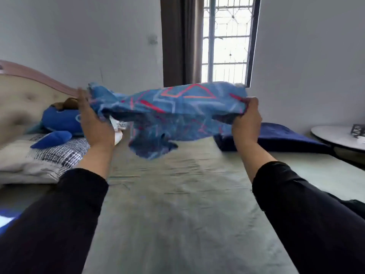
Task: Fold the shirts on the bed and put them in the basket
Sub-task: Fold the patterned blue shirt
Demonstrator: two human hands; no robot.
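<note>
- Hanging in the air above the bed [177, 204], a blue shirt [169, 117] with red, orange and pale line patterns is stretched between the person's two hands; its lower part droops in soft, blurred folds towards the mattress without clearly touching it.
- No basket shows in the head view, so nothing can be said of what it holds.
- The bed cover is a smooth grey-green cloth with faint creases across the middle.
- The left hand [92, 119] presses against the shirt's left end, palm turned inward; the fingers look fairly straight along the cloth, but blur hides whether the thumb pinches it, so its hold cannot be told for sure.
- The right hand [246, 119] is curled round the shirt's right end, fingers and thumb bunching the cloth tightly.
- Both arms wear black sleeves [308, 214].
- Left of the left hand lie a blue plush toy [59, 119] and a pillow [45, 159] with a black-and-white grid print, against a padded, buttoned headboard [29, 91].
- Behind the right hand lies a dark blue blanket [282, 139], soft and plush.
- A round white table [335, 137] stands at the far right, carrying a small dark wire-frame object [357, 130].
- A barred window [227, 40] with a brown curtain [179, 40] fills the wall behind.
</note>
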